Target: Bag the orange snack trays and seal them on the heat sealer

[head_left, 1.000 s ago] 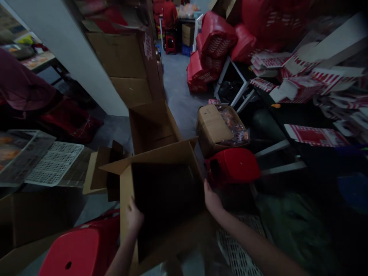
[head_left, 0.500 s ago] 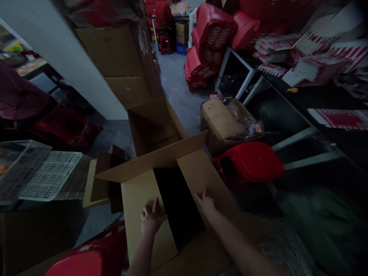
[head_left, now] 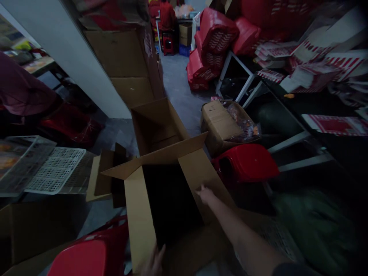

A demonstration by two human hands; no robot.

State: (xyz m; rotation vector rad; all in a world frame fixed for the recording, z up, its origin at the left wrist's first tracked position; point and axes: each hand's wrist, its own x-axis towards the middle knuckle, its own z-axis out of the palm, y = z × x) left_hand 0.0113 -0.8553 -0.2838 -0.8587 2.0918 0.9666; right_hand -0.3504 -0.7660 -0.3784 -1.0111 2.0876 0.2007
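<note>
A large cardboard box (head_left: 138, 214) stands before me with its top flaps up and a dark inside. My right hand (head_left: 206, 194) rests on the box's right flap (head_left: 195, 168), fingers stretched out and holding nothing. At the bottom edge of the view, my left hand (head_left: 153, 262) is by the near end of the left flap, partly cut off and a little blurred. Its visible fingers are apart, with nothing seen in them. The far flap (head_left: 163, 155) stands up across the back of the box.
Another open carton (head_left: 161, 119) sits just beyond. Red plastic stools (head_left: 255, 163) flank the box, one on each side. White plastic crates (head_left: 57, 168) are at left, where a person (head_left: 25, 88) is partly seen. A black table (head_left: 330, 99) with striped cartons runs along the right.
My left hand has moved down toward me, off the middle of the left flap. That flap has swung outward, widening the dark opening. My right hand has stayed on the right flap.
</note>
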